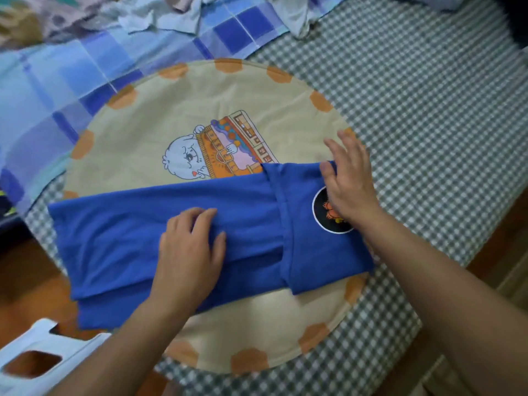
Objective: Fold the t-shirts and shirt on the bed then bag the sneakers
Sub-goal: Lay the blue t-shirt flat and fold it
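Note:
A blue t-shirt [120, 244] lies folded into a long strip across a round beige cushion [228, 110] with orange dots and a cartoon print. A black round logo shows near the strip's right end, where one flap is folded over. My left hand [190, 252] rests flat on the middle of the strip, fingers slightly bent. My right hand [350, 184] presses the right end, fingers spread over the upper edge and partly covering the logo. No sneakers are in view.
The cushion sits on a green-and-white checked bed cover [428, 124]. A blue plaid sheet [57, 90] and crumpled pale clothes [177, 12] lie at the back. A white plastic stool [37, 361] stands at the lower left on the wooden floor.

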Demonstrator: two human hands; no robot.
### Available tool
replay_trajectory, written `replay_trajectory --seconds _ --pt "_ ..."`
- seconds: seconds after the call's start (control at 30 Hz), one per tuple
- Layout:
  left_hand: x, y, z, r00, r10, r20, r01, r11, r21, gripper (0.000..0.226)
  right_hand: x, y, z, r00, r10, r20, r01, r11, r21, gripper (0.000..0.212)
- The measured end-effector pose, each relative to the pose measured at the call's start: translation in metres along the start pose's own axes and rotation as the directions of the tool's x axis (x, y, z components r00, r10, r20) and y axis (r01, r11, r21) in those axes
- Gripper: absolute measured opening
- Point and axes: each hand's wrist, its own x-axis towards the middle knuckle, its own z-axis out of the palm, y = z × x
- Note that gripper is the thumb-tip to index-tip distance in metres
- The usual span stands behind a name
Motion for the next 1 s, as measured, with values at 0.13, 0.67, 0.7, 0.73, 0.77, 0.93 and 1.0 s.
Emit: replay_trajectory --seconds 0.13,0.67,0.7,0.73,0.77,0.93,1.0 --pt "0.079 0.055 0.016 0.996 0.08 0.031 -0.072 0.975 -0.209 0.046 -0.048 -0.011 -0.018 0.996 -0.008 -0.092 0.018 0.994 0.112 0.044" --pt "0.112 0.087 0.021 0.873 -0.259 0.413 0.449 0.759 -0.472 0.01 -0.17 -0.024 0.012 0.939 -0.282 -0.197 0.308 0.944 0.118 0.012" --pt "0.111 0.084 0.021 0.904 -0.232 0.36 0.369 0.847 -0.382 0.006 -0.172 -0.027 0.01 0.942 -0.254 -0.219 0.29 0.945 0.153 0.006" --pt "0.109 0.082 0.02 0.931 -0.192 0.309 0.287 0.909 -0.301 0.002 -0.173 -0.03 0.01 0.942 -0.246 -0.228 0.287 0.944 0.165 0.006" --pt "0.106 0.083 0.017 0.95 -0.159 0.269 0.226 0.944 -0.241 0.003 -0.175 -0.031 0.013 0.939 -0.266 -0.216 0.301 0.942 0.148 0.006" --pt "0.091 0.08 0.017 0.93 -0.236 0.281 0.342 0.836 -0.429 0.024 -0.178 -0.034 0.034 0.952 -0.307 -0.015 0.306 0.952 -0.017 0.007" --pt "0.09 0.083 0.022 0.9 -0.217 0.377 0.394 0.773 -0.497 0.036 -0.177 -0.037 0.032 0.958 -0.285 -0.026 0.285 0.958 -0.018 0.002"
